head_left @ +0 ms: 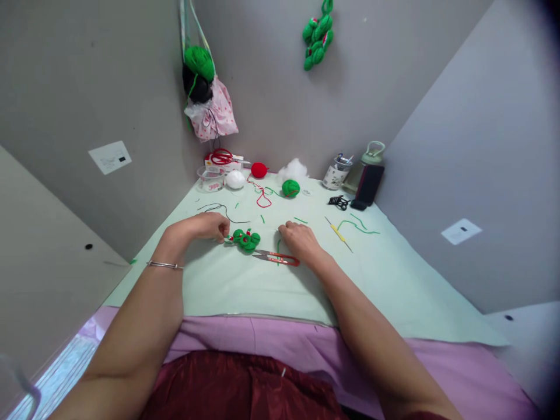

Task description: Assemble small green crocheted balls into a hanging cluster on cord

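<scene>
My left hand (209,226) rests on the pale green cloth (245,291) with its fingers curled, pinching the left end of a small green crocheted piece (245,240) with red and white bits. My right hand (300,239) lies palm down a little to the right of that piece, fingers bent onto the cloth, beside a short green yarn scrap. Red-handled thread snips (276,257) lie just in front of the right hand, touching or nearly touching it. Whether the right fingers hold anything is hidden.
Farther back lie a green yarn ball (290,188), red yarn ball (259,170), white ball (235,179), white stuffing (293,170), red scissors (222,156) on a box, a yellow-handled crochet hook (338,233), a cup of tools (336,172), a jug (371,156) and yarn scraps. Grey walls enclose three sides.
</scene>
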Available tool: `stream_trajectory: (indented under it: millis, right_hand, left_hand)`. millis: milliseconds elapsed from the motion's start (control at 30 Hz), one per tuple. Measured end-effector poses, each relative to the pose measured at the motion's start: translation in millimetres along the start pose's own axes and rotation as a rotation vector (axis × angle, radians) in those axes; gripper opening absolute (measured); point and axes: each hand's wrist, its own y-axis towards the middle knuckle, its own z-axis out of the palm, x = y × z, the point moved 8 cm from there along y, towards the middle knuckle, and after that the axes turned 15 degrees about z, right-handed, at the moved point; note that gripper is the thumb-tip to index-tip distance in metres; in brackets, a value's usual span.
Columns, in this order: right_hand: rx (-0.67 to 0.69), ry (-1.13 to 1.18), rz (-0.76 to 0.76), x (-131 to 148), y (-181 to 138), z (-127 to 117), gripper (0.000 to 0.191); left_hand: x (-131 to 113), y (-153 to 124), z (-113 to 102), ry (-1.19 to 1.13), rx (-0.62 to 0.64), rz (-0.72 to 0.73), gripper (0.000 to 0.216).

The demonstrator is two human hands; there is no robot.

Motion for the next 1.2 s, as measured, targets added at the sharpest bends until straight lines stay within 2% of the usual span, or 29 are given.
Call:
stream_trajectory:
  millis: [200, 267, 333, 467, 667, 800, 933, 1200]
  right_hand:
    - [-0.013, 0.022, 0.081, -9.1, 1.3, -0.9, 0.029]
    - [-0.039, 0.048, 0.119, -14.9, 1.1, -2.9, 0.027]
    - [-0.055, 0.085, 0.141, -20.3, 1.1, -3.5, 0.026]
    - [-0.027, 0.19, 0.157, -31.2, 2.6, -0.1, 0.032]
    - [0.012, 0.263, -0.03, -18.5, -5.1, -7.4, 0.029]
    - [0.073, 0.1, -0.029, -10.9, -12.2, -8.4, 0.031]
    - [0.089, -0.017, 0.008, -10.3, -12.3, -8.2, 0.029]
    - [0.05, -0.023, 0.009, -8.5, -7.7, -2.0, 0.027]
  left_hand:
    - [9.0, 4.2, 0.0, 0.006, -0.022, -0.013, 0.007]
    - [3.1, 2.6, -9.4, -0.003, -0.11, 0.007, 0.008]
    - [-8.1, 0.7, -21.0, -0.052, -0.249, 0.046, 0.01]
    - [-40.8, 1.2, -31.1, -0.337, -0.463, 0.204, 0.016]
    - [-71.3, 6.9, -26.6, -0.634, -0.642, 0.365, 0.029]
    - [-79.2, 12.5, -16.6, -0.863, -0.686, 0.416, 0.032]
    - [-87.2, 17.0, -4.0, -1.019, -0.694, 0.386, 0.033]
    - [-90.6, 27.8, 21.5, -0.998, -0.622, 0.343, 0.03]
